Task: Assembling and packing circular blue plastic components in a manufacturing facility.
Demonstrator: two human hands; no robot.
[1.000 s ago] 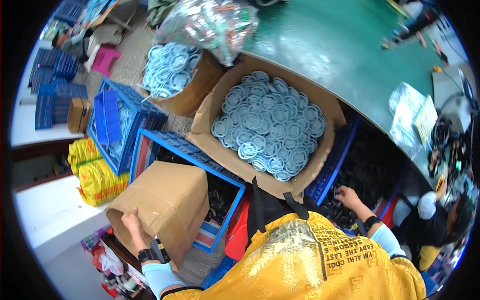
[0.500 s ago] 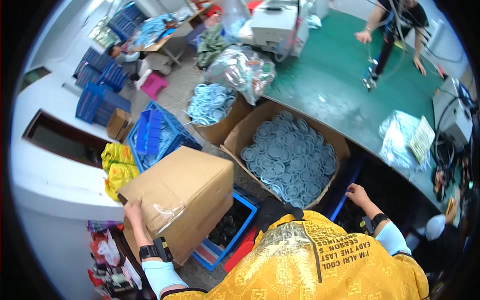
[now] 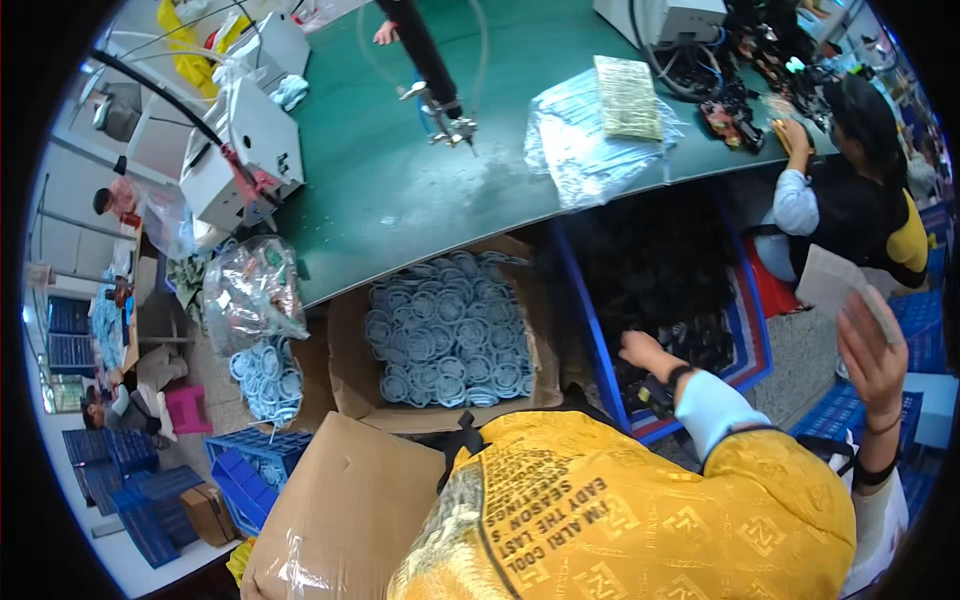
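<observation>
My right hand (image 3: 643, 354), its fingers curled inward, is over the near left part of a blue crate (image 3: 592, 335). Inside that crate lie many black parts (image 3: 655, 245), dark and hard to tell one from another. Whatever the fingers may hold is too small to make out. A black band with a small device (image 3: 655, 392) sits at my right wrist. My left hand is out of view. A large closed cardboard box (image 3: 345, 500), taped along its side, stands at the lower left beside my yellow garment (image 3: 640, 500).
An open carton (image 3: 350, 385) of light-blue rings (image 3: 450, 330) stands under the green table's (image 3: 350, 240) edge. A seated person (image 3: 870, 180) works at the right. Another person's hand (image 3: 875, 350) holds a pale card (image 3: 832, 285) nearby. A black tool (image 3: 425, 60) hangs over the table.
My view has swung right, so the scene sits farther left. The left hand, earlier on the cardboard box, has gone out of view. My right hand has moved over the crate of black parts.
</observation>
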